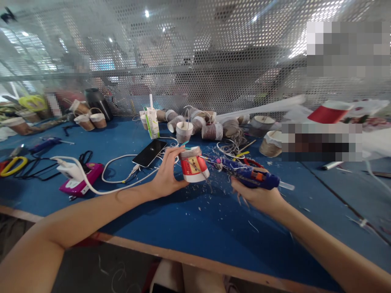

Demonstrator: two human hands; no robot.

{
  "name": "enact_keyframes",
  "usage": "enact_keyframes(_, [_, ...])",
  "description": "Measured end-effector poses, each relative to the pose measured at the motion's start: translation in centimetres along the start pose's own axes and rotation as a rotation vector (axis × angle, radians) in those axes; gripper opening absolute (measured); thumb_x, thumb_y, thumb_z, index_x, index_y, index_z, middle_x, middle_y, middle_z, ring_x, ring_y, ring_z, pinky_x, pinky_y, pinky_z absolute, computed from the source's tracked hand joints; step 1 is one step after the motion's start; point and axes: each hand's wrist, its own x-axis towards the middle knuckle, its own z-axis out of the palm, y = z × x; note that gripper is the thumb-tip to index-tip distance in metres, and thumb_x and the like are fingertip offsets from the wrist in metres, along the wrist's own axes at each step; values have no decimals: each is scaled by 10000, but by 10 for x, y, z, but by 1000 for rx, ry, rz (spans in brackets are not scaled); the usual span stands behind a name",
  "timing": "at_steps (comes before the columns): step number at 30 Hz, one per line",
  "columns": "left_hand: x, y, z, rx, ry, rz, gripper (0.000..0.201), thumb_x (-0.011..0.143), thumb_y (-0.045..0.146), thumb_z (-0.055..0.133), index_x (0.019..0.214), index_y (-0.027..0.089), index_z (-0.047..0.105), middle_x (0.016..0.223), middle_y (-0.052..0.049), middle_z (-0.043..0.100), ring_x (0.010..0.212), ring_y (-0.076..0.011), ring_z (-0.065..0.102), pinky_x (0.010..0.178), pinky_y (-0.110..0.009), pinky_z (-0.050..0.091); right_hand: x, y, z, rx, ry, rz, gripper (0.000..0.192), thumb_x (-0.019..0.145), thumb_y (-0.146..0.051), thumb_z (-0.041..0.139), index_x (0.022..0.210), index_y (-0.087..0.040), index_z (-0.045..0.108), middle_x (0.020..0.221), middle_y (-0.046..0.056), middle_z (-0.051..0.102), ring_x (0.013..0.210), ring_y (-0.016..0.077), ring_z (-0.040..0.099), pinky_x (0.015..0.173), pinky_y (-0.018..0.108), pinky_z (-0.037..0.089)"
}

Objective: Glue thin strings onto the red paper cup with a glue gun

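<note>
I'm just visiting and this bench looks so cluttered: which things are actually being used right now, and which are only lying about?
In use:
- red and white paper cup, held in the left hand
- blue glue gun, held in the right hand, its nozzle at the cup

Lying about:
- phone on its white cable
- yellow-handled scissors
- pink box
- twine-wrapped cups by the mesh wall
- small carton

no text, brand or number can be read anywhere. the red and white paper cup held in the left hand carries a pale label with dark marks, too blurred to make out. the small white and green carton standing toward the far edge of the blue worktop shows print too small to read. several patches of the view are pixelated
</note>
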Motion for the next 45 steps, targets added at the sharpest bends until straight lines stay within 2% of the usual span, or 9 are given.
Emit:
enact_keyframes(14, [1, 3, 0, -6, 22, -1, 801, 689, 276, 785, 1351, 203, 340, 1242, -131, 483, 1170, -285, 507, 951, -463, 511, 2, -2, 0, -12, 51, 18, 241, 647, -331, 572, 487, -259, 406, 393, -27, 520, 356, 148, 504, 379, 282, 425])
enact_keyframes(35, [0, 1, 4, -45, 55, 0, 744, 732, 338, 742, 1344, 203, 340, 1251, -149, 475, 1181, -290, 500, 973, -494, 486, 4, -4, -3, -11, 50, 74, 204, 616, -294, 580, 468, -272, 442, 404, -24, 526, 357, 155, 514, 378, 289, 446])
enact_keyframes(41, [-1, -1, 4, -95, 28, -6, 746, 735, 388, 732, 1340, 205, 337, 1255, -145, 455, 1201, -288, 483, 1003, -499, 481, 7, 8, -1, -81, 76, 43, 231, 659, -307, 593, 519, -266, 414, 434, -24, 518, 402, 164, 514, 413, 300, 424])
enact_keyframes(45, [-2, -2, 4, -115, 34, -38, 777, 705, 382, 735, 1342, 203, 328, 1250, -142, 423, 1192, -296, 475, 969, -498, 504, 11, 13, -9, -223, 54, 49, 239, 715, -328, 625, 579, -261, 439, 444, -34, 491, 365, 152, 460, 402, 295, 346])
